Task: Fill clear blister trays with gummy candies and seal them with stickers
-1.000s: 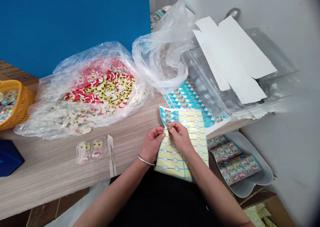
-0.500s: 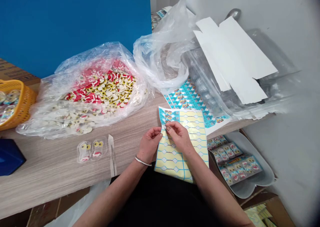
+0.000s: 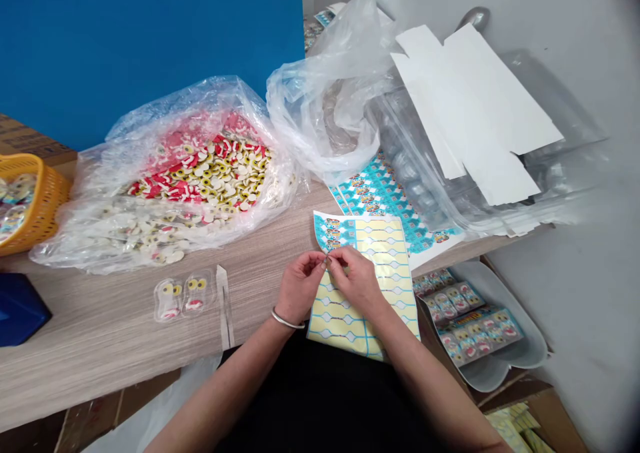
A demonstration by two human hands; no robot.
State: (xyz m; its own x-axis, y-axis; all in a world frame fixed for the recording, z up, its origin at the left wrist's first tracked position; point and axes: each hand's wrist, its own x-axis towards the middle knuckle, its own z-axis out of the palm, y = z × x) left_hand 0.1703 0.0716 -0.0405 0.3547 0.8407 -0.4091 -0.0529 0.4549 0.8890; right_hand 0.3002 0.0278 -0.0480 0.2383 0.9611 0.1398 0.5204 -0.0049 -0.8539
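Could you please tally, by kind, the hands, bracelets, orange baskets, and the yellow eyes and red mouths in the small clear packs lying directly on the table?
Left hand and right hand: 2
Bracelet: 1
Orange basket: 1
Yellow eyes: 4
Red mouths: 2
Total: 10

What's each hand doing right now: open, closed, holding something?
Left hand: closed in a pinch by the yellow-and-blue rectangular sticker sheet; anything held can't be told.
Right hand: closed in a pinch over it; anything held is hidden.
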